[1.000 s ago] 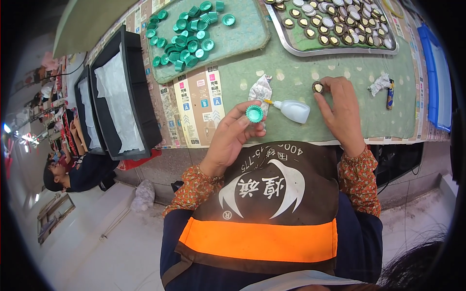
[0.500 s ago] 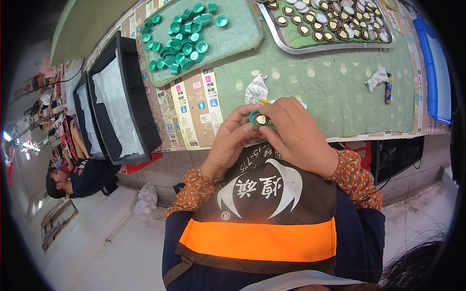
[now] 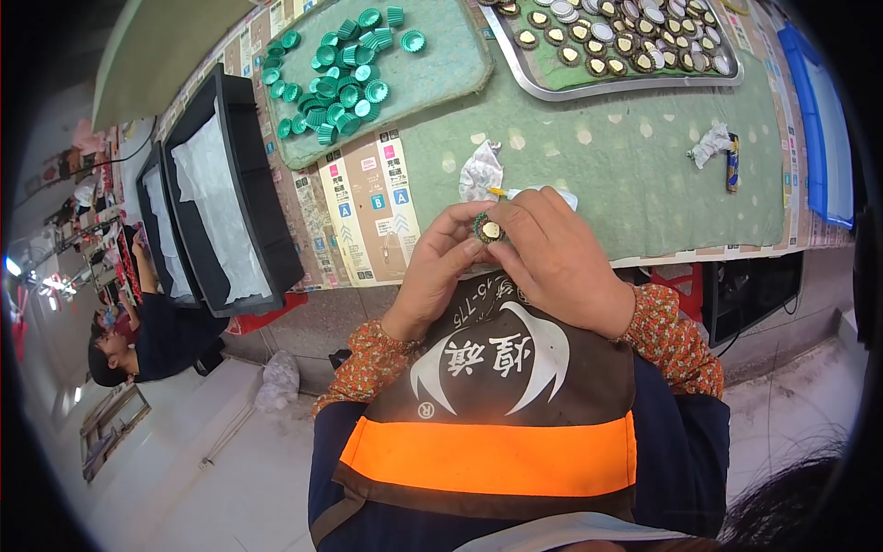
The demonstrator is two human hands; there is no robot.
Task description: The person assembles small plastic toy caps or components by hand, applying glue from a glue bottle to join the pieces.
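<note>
Between my two hands, close above the near table edge, is a small green fluted cup with a dark-rimmed round disc set in it, its cream centre facing up. My left hand pinches the cup from the left. From the right, the thumb and fingertips of my right hand close on the disc's edge. Just beyond my fingers lies a white bottle with a yellow tip, partly hidden by my right hand. A crumpled white tissue is beside it.
Several green fluted cups lie on a cloth-lined tray at far left. A metal tray at far right holds many dark-rimmed discs. Black bins stand left, a blue tray right. A dark tube lies near another tissue.
The disc appears to sit lower inside the green cup, and less of the cup's green wall shows. Both hands stay nearly in place; the whole view has shifted slightly.
</note>
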